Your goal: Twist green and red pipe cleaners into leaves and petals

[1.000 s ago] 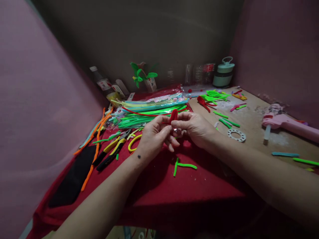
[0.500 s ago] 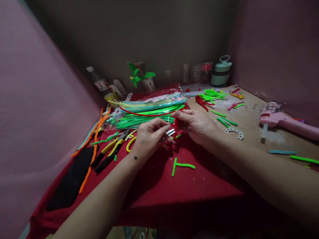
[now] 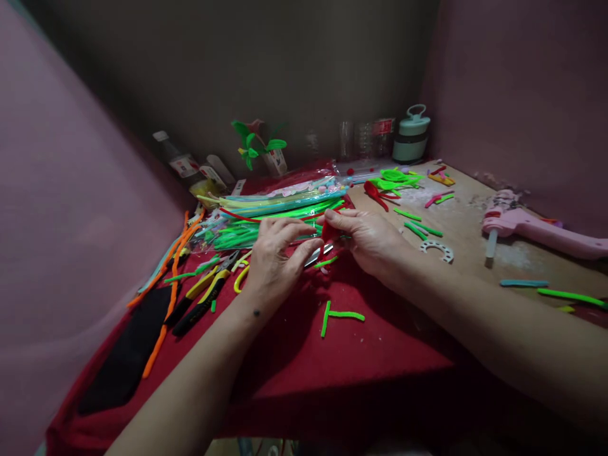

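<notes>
My right hand (image 3: 373,240) pinches a folded red pipe-cleaner piece (image 3: 329,233) between thumb and fingers, its narrow end hanging down. To its left, my left hand (image 3: 280,253) has thumb and fingers apart, with the fingertips close to the red piece; I cannot tell whether they touch it. Under the hands lie scissors, with silver blades (image 3: 319,254) and a yellow handle (image 3: 240,279) partly hidden by the left hand. Two short green pipe-cleaner pieces (image 3: 346,315) form a sideways T on the red cloth (image 3: 294,361) below.
Bagged pipe cleaners (image 3: 280,221) lie behind my hands. Pliers (image 3: 204,294), orange pipe cleaners (image 3: 159,348) and a black flat object (image 3: 126,351) are at left. On the right board are a pink glue gun (image 3: 536,228), a white notched ring (image 3: 437,249) and green loops (image 3: 396,179). Bottles (image 3: 178,161) stand behind.
My left thumb and fingers have spread apart from their pinch beside the red piece. My right hand keeps its hold. The whole view has shifted slightly.
</notes>
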Action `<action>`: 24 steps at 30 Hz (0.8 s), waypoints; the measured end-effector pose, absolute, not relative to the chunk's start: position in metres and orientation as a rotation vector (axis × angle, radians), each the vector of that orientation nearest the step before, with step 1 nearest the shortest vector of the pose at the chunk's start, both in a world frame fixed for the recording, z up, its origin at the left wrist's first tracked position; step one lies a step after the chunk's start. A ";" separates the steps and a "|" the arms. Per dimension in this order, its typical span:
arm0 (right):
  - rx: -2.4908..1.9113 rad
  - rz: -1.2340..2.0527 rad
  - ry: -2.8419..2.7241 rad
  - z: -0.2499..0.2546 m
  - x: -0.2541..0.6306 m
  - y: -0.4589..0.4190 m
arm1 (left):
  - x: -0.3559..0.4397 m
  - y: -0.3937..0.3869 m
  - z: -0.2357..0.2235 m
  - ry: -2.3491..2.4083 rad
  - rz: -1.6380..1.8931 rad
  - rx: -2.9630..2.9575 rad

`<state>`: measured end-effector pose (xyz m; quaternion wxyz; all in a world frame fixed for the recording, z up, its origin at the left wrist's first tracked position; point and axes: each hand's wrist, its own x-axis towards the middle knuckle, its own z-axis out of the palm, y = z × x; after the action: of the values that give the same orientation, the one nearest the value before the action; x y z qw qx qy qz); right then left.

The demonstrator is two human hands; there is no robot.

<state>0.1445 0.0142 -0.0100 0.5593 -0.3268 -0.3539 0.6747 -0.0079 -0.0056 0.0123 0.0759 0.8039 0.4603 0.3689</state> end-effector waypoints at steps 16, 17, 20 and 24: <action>-0.794 1.622 -0.805 -0.010 0.141 0.011 | -0.002 -0.006 0.008 1.159 0.830 1.573; -0.778 1.650 -0.794 -0.010 0.141 0.011 | -0.002 -0.006 0.008 1.150 0.830 1.551; -0.729 1.690 -0.858 -0.011 0.142 0.013 | -0.004 -0.006 0.008 1.165 0.841 1.532; -0.741 1.665 -0.898 -0.011 0.146 0.015 | -0.006 -0.006 0.008 1.163 0.858 1.488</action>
<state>0.1458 0.0153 -0.0106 0.5268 -0.3098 -0.3758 0.6967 -0.0061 -0.0061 0.0081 0.5088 0.6175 0.4826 0.3562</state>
